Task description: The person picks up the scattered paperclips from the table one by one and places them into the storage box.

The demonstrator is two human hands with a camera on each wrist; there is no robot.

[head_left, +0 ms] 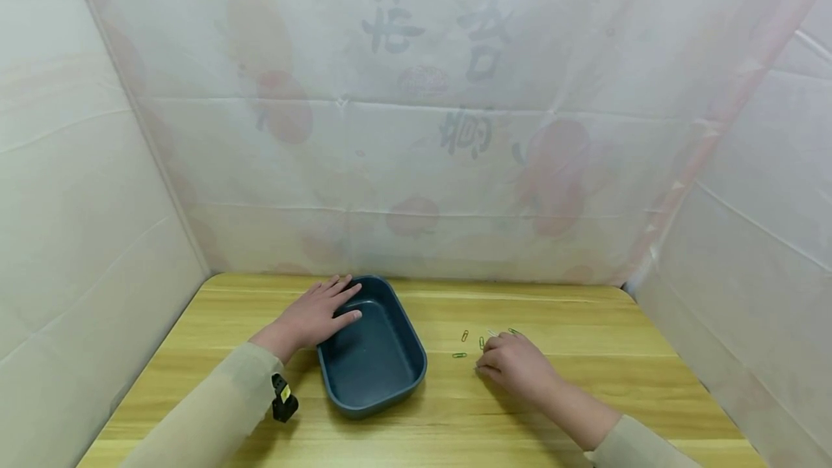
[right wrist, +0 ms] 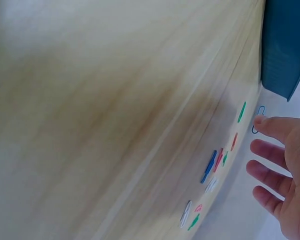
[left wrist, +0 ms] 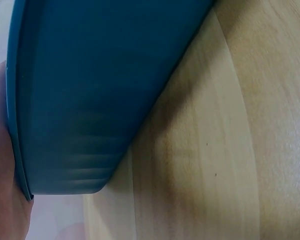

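Both sleeves frame the desk (head_left: 585, 381): left hand (head_left: 315, 316) rests flat-fingered on the blue tray (head_left: 373, 360) rim; right hand (head_left: 516, 363), loosely curled, hovers over scattered paper clips (head_left: 460, 355). Gathering seems underway; pinching one clip likely follows.

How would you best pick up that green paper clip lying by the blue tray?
The green paper clip lies flat on the wooden table, so probably come from straight above and pinch its two long sides; little else offers a grip.
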